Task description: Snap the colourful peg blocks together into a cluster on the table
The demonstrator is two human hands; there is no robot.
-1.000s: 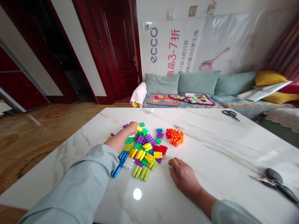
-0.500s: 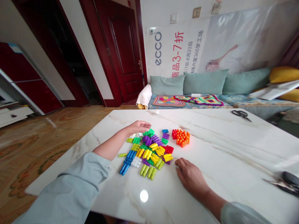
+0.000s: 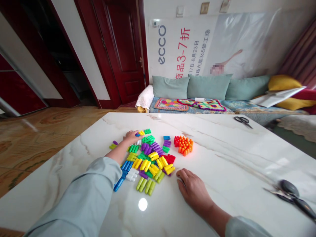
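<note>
My left hand (image 3: 131,137) reaches over the far left side of a pile of colourful plastic blocks shaped like joined pegs. Its fingers are stretched out, with the thumb apart, beside yellow blocks (image 3: 141,133) and green blocks (image 3: 147,131); whether they touch is unclear. White blocks (image 3: 138,142) are partly hidden under that hand. Resting on the table right of the pile, my right hand (image 3: 194,186) has loosely bent fingers, a gap at the thumb and nothing held. Nearest it are yellow blocks (image 3: 169,169) and red blocks (image 3: 170,159).
A cluster of orange and red pegs (image 3: 184,145) stands right of the pile on the white marble-patterned table (image 3: 234,184). Black scissors (image 3: 243,121) lie near the far edge, and another dark-handled pair (image 3: 288,194) at the right. A sofa (image 3: 237,107) stands behind.
My left hand has shifted down onto the far left of the pile. Blue, yellow and green blocks now show by its fingers. The view has turned slightly; my right hand stays resting.
</note>
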